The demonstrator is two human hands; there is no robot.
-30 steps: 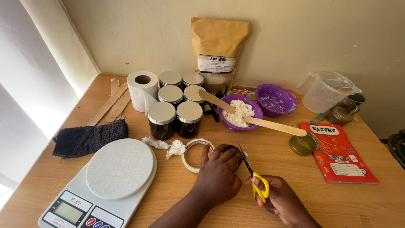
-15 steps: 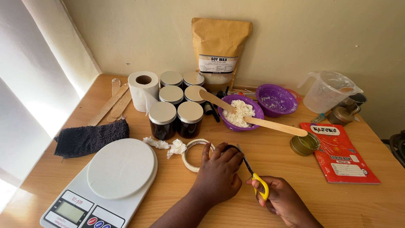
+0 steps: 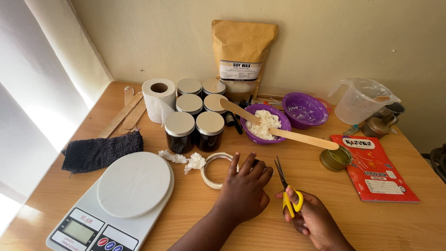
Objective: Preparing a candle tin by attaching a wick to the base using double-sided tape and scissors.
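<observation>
Head view: left hand [image 3: 244,193] lies flat on the surface [image 3: 195,214], fingers spread, touching a tape roll [image 3: 214,170]; right hand [image 3: 316,218] grips yellow-handled scissors [image 3: 287,188].

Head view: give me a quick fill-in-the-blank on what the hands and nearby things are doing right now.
1. The right hand holds scissors with ____ handles.
2. The left hand rests at the edge of a roll of ____, beside a crumpled tissue.
3. A long wooden stick lies across the purple bowl that holds white ____.
4. The white kitchen scale sits on the table on the ____ side of the hands.

Missing words: yellow; tape; flakes; left
</observation>
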